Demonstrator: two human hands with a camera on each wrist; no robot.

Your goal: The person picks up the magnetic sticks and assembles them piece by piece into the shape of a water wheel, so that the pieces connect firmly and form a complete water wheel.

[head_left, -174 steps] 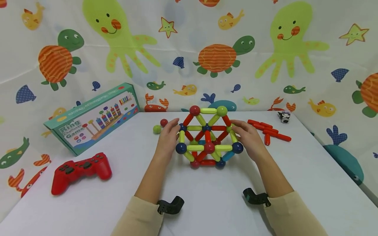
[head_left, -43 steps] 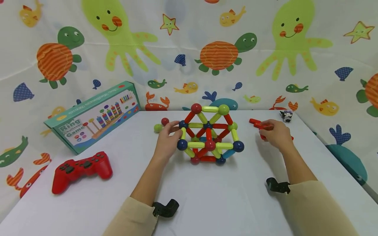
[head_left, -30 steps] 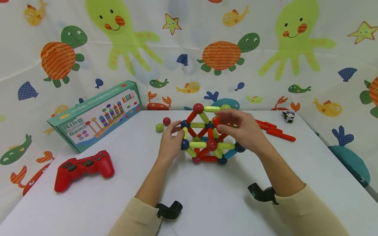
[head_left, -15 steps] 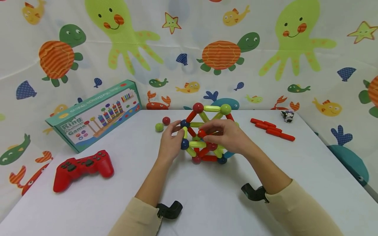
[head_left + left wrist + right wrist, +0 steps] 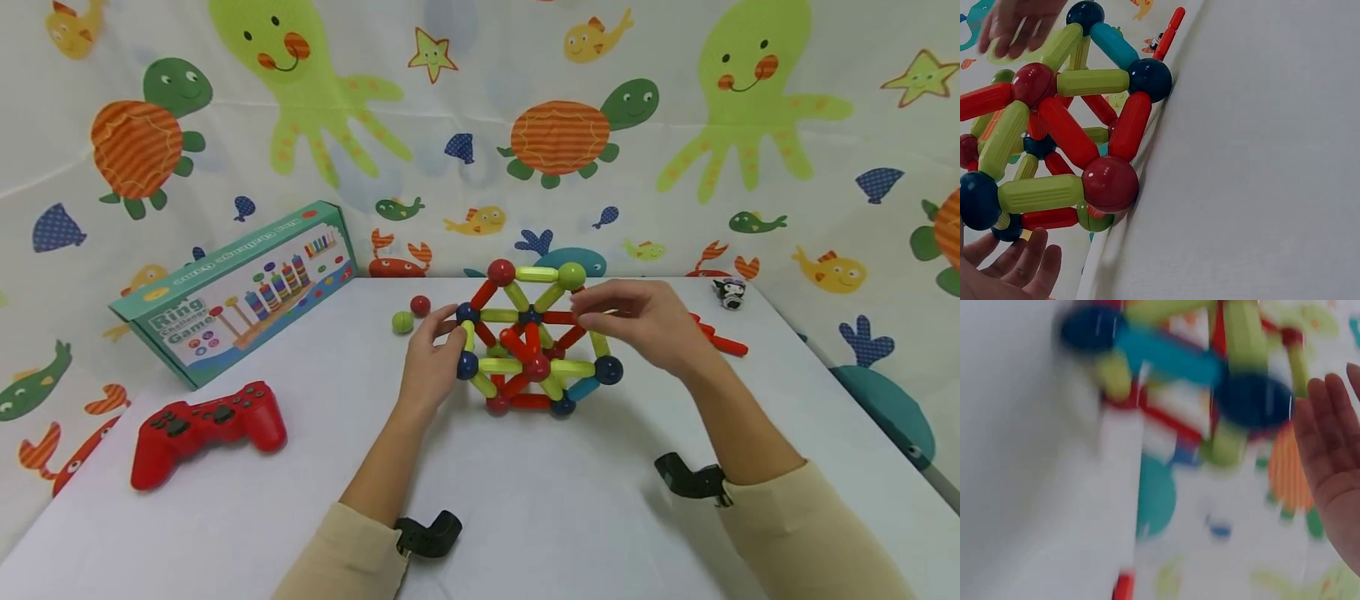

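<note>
A ball-and-rod construction model (image 5: 530,317) of yellow-green, red and blue rods joined by coloured balls stands on the white table. My left hand (image 5: 432,362) holds its left side, thumb by the front dark blue ball (image 5: 467,366) and fingers behind. An added red rod (image 5: 513,343) sticks up and leftward from the front red ball (image 5: 536,367), beside an upright red rod. My right hand (image 5: 637,321) hovers at the model's upper right with extended fingers, holding nothing. In the right wrist view the model's near corner (image 5: 1254,400) is blurred beside those straight fingers (image 5: 1329,425).
Loose red rods (image 5: 726,345) lie right of the model, partly hidden by my right hand. Behind the left hand sit a green ball (image 5: 402,322) and a red ball (image 5: 421,306). A red game controller (image 5: 210,432), a ring game box (image 5: 240,292) and a small figurine (image 5: 729,293) stand around.
My right hand took a red rod from the loose ones, brought it to the front of the model, let go there and drew back rightward. The left hand stays on the model.
</note>
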